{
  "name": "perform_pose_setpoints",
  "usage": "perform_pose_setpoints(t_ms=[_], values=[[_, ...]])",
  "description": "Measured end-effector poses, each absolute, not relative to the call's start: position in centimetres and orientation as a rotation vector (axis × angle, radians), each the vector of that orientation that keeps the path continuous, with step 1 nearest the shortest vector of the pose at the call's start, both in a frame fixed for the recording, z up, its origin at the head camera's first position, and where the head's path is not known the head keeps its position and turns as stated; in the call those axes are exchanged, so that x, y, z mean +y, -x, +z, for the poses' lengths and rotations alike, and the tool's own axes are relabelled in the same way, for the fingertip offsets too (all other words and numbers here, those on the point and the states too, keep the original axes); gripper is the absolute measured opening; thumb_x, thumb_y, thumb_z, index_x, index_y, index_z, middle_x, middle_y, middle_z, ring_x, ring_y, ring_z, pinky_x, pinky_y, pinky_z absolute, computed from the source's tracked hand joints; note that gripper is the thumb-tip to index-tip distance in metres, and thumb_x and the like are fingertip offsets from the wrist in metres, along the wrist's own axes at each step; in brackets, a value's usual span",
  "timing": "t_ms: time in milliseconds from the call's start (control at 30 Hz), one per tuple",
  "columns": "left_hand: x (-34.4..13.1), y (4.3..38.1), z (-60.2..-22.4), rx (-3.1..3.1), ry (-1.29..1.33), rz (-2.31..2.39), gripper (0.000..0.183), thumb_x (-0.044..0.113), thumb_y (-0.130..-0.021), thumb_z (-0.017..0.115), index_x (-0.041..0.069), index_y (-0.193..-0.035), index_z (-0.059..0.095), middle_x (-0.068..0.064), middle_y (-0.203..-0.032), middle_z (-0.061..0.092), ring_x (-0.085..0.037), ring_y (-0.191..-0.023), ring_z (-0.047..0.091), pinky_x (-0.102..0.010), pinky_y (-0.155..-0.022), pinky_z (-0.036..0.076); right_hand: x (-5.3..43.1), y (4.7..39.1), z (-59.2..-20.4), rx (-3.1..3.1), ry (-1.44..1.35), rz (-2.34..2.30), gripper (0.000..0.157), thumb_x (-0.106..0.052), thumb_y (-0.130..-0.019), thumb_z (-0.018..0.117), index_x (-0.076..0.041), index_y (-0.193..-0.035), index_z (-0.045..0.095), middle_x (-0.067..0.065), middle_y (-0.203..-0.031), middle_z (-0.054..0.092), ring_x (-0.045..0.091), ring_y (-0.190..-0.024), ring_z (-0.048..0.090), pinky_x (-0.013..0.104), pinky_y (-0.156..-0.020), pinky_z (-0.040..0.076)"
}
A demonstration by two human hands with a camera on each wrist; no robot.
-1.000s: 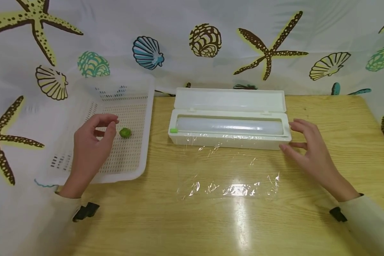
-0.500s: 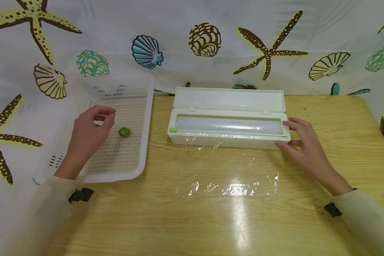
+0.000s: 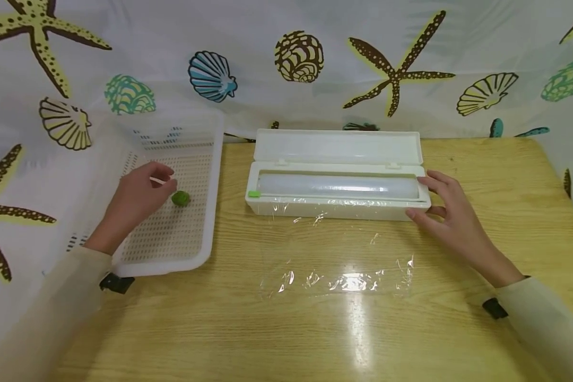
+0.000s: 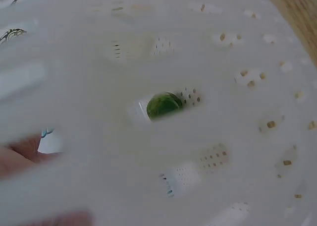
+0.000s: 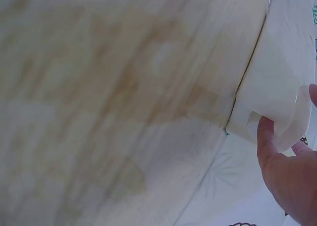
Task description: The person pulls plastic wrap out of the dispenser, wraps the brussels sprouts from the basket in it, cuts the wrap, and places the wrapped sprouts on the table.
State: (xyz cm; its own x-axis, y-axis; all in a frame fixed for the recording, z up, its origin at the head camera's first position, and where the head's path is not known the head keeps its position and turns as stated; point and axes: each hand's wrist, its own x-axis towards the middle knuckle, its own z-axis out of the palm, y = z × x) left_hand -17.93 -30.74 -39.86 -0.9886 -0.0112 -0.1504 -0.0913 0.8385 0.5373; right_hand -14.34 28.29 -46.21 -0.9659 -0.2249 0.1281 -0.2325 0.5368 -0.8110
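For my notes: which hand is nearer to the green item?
Left. The left hand is close beside the green item; the right hand is far right, gripping the white box.

Left wrist view: green item (image 4: 163, 105) partly hidden

A: ok so what's where on that bench (image 3: 286, 339)?

B: basket (image 3: 214, 180) on the left, box (image 3: 339, 168) to the right of it, its lid (image 3: 336, 147) along the back.

A: anything in them?

B: veggie (image 3: 180, 199) in the basket, roll (image 3: 336, 185) in the box, film (image 3: 334, 265) spread out in front of the box.

A: hands?

B: left hand (image 3: 140, 193) over the basket, just left of the veggie. right hand (image 3: 451, 215) at the box's right end. cloth (image 3: 258, 58) behind it all.
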Motion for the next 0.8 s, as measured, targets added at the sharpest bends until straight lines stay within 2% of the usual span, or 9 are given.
perform_pose_setpoints(t_ms=[267,400,467,667,800], values=[[-31.7,19.0,-40.9,2.601,0.065,0.708,0.068,0.034,-0.113,0.057,-0.009,-0.162,0.035,-0.041,-0.156,0.038,-0.059,-0.139,0.043,-0.072,-0.107,0.045,27.9,14.3,-45.6,-2.793,-0.405,1.446,0.072,-0.013,-0.102,0.080,-0.004,-0.164,0.044,0.019,-0.172,0.024,0.041,-0.143,0.044,0.005,-0.093,0.047],[-32.1,19.4,-41.5,2.492,0.051,0.710,0.073,0.032,-0.113,0.057,-0.008,-0.166,0.027,-0.045,-0.160,0.030,-0.062,-0.142,0.039,-0.073,-0.108,0.043,27.9,14.2,-45.5,-2.800,-0.412,1.451,0.072,-0.015,-0.103,0.079,-0.005,-0.164,0.043,0.019,-0.171,0.024,0.041,-0.141,0.045,0.005,-0.093,0.047],[-32.1,19.5,-41.8,2.494,0.038,0.713,0.071,0.030,-0.112,0.059,-0.008,-0.165,0.029,-0.046,-0.159,0.031,-0.061,-0.141,0.040,-0.072,-0.106,0.045,27.9,14.2,-45.5,-2.804,-0.412,1.450,0.072,-0.016,-0.104,0.079,-0.005,-0.165,0.043,0.019,-0.171,0.025,0.041,-0.141,0.045,0.005,-0.093,0.047],[-31.7,19.5,-42.3,2.591,-0.006,0.687,0.056,0.020,-0.108,0.066,-0.008,-0.153,0.048,-0.039,-0.136,0.055,-0.047,-0.116,0.058,-0.057,-0.088,0.054,28.0,14.2,-45.6,-2.815,-0.399,1.441,0.072,-0.017,-0.104,0.079,-0.005,-0.165,0.042,0.019,-0.170,0.026,0.040,-0.140,0.044,0.004,-0.093,0.046],[-31.4,19.1,-42.3,2.641,0.004,0.672,0.048,0.016,-0.107,0.067,-0.007,-0.147,0.053,-0.035,-0.131,0.059,-0.045,-0.111,0.059,-0.056,-0.085,0.053,27.9,14.3,-45.7,-2.809,-0.409,1.461,0.072,-0.017,-0.104,0.078,-0.005,-0.165,0.042,0.019,-0.170,0.026,0.040,-0.140,0.044,0.005,-0.093,0.047]])
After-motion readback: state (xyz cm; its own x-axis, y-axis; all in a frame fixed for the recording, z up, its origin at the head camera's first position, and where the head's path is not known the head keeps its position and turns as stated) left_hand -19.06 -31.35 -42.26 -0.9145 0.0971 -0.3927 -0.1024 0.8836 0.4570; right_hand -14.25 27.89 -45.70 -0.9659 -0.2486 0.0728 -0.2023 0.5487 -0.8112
